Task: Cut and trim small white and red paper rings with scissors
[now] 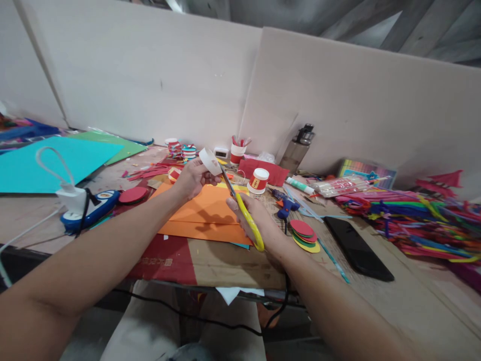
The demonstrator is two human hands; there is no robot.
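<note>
Pinching a white ring point(208, 161), the left hand point(191, 179) meets yellow-handled scissors point(248, 219), clasped in the right hand point(264, 218), at four o'clock; orange sheets point(206, 206) lie at six.

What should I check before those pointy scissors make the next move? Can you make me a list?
1. White ring held: ok, in the left hand.
2. Yellow-handled scissors held: ok, in the right hand.
3. Left fingers clear of the blades: cannot tell; they look very close.
4. Blue glue gun cool: cannot tell by looking.
5. Red-and-white cup upright: ok.
6. Phone away from the scissors: ok, off to the right.
</note>
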